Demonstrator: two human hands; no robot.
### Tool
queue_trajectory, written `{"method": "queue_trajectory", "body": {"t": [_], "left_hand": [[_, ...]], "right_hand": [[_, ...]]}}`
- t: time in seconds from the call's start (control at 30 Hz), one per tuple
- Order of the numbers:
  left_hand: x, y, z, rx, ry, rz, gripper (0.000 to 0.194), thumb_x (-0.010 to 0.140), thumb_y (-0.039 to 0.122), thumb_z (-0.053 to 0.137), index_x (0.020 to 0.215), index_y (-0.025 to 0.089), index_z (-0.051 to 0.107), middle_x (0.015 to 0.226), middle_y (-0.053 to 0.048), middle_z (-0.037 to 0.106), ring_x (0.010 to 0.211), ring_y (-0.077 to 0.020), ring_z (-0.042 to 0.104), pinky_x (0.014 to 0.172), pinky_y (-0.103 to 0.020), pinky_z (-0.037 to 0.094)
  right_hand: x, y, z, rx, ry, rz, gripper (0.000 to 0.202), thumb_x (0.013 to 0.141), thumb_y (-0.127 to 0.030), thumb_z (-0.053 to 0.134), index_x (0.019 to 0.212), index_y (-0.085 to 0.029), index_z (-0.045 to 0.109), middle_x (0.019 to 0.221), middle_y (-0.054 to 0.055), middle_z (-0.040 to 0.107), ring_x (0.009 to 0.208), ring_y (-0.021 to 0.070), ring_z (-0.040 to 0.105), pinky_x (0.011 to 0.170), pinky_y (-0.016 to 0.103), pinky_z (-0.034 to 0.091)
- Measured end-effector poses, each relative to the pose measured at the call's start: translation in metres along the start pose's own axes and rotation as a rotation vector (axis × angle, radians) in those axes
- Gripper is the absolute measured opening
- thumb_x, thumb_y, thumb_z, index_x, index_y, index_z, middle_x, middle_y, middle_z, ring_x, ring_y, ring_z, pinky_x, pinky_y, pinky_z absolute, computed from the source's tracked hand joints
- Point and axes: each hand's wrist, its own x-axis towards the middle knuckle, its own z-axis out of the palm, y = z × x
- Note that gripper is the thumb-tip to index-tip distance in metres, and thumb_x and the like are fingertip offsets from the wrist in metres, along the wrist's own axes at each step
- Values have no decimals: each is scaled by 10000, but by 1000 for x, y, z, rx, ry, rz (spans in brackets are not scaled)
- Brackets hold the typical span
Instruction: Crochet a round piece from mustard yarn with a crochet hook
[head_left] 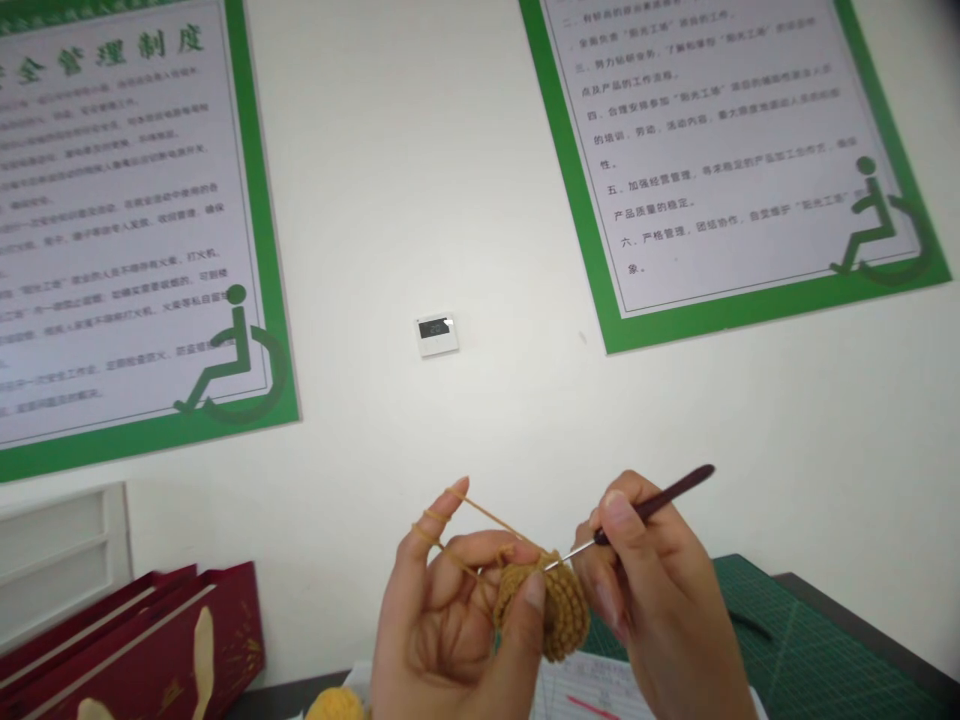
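Observation:
My left hand (457, 610) pinches a small round piece of mustard-yellow crochet (566, 615) between thumb and fingers. Its index finger is raised, with yarn (495, 518) wound round it and stretched taut down to the crochet. My right hand (652, 590) grips a crochet hook (675, 492) by its dark brown handle. The hook's metal shaft slants down to the left, and its tip meets the top edge of the crochet beside my left thumb. Whether the tip sits inside a stitch, I cannot tell.
A yellow yarn ball (335, 704) lies below my left hand. Behind my right hand is a green cutting mat (795, 640), with printed paper (592, 685) nearer me. Dark red gift bags (232, 640) stand at left. Two green-framed posters and a thermostat (436, 335) hang on the wall.

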Motion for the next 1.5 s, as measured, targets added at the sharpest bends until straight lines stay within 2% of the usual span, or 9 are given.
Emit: {"method": "queue_trajectory", "body": {"t": [0.2, 0.33, 0.47, 0.57, 0.67, 0.77, 1.03, 1.3, 1.5], "left_hand": [[7, -1, -8, -64, -45, -144, 707, 667, 182, 872, 1296, 265, 560, 760, -7, 753, 692, -139, 681, 629, -195, 559], [10, -2, -13, -66, -104, -200, 739, 677, 209, 871, 1331, 275, 533, 789, -12, 744, 722, -158, 678, 656, -238, 559], [10, -3, -14, -35, -99, -153, 692, 720, 209, 842, 1327, 292, 521, 805, -4, 724, 737, -170, 677, 683, -267, 564], [8, -3, -12, -33, -99, -105, 634, 762, 187, 806, 1319, 300, 526, 802, 12, 694, 686, -132, 643, 643, -222, 536], [7, -4, -10, -42, -101, -92, 624, 777, 169, 783, 1331, 298, 525, 838, 5, 689, 759, -139, 654, 701, -225, 541], [5, -4, -8, 17, -94, -55, 565, 820, 168, 736, 1326, 304, 526, 855, 1, 689, 818, -157, 678, 706, -223, 545], [2, 1, -11, 237, -101, 16, 491, 844, 163, 697, 1292, 303, 554, 821, 34, 698, 672, -91, 666, 650, -168, 528], [8, -2, -18, 163, -134, -6, 495, 802, 127, 719, 1257, 260, 577, 813, 1, 674, 734, -142, 657, 583, -199, 498], [6, -3, -15, 113, -65, -9, 517, 785, 100, 739, 1243, 282, 582, 824, 5, 685, 745, -146, 667, 649, -226, 526]], "right_hand": [[6, -3, 2, 115, -47, 277, 406, 888, -542, 626, 691, -217, 481, 353, -110, 357, 365, 55, 234, 418, 205, 187], [6, -2, 2, 164, -132, 324, 385, 941, -508, 551, 710, -201, 524, 410, -96, 371, 414, 73, 257, 448, 210, 224], [7, 0, -1, 58, -216, 141, 253, 932, -406, 624, 798, -202, 559, 592, -58, 527, 514, 79, 407, 514, 193, 342], [8, 2, -4, -74, -303, -89, 134, 930, -337, 651, 887, -214, 619, 773, -21, 589, 686, 106, 532, 634, 212, 438], [6, 6, -4, -107, -339, -210, 31, 951, -269, 619, 949, -250, 645, 896, -3, 633, 841, 134, 612, 763, 251, 494], [4, 10, -4, -125, -325, -243, 63, 967, -234, 596, 971, -275, 643, 908, -14, 654, 867, 130, 641, 796, 257, 505], [3, 14, -6, -176, -266, -308, 54, 961, -239, 606, 962, -266, 653, 884, -14, 648, 833, 135, 648, 757, 262, 508], [5, 13, -1, -10, -266, -191, 65, 941, -301, 638, 905, -247, 644, 800, -27, 652, 753, 114, 607, 704, 222, 478], [6, 11, -2, -59, -227, -311, 54, 958, -289, 613, 935, -253, 645, 823, -16, 669, 773, 122, 619, 715, 235, 484]]}}
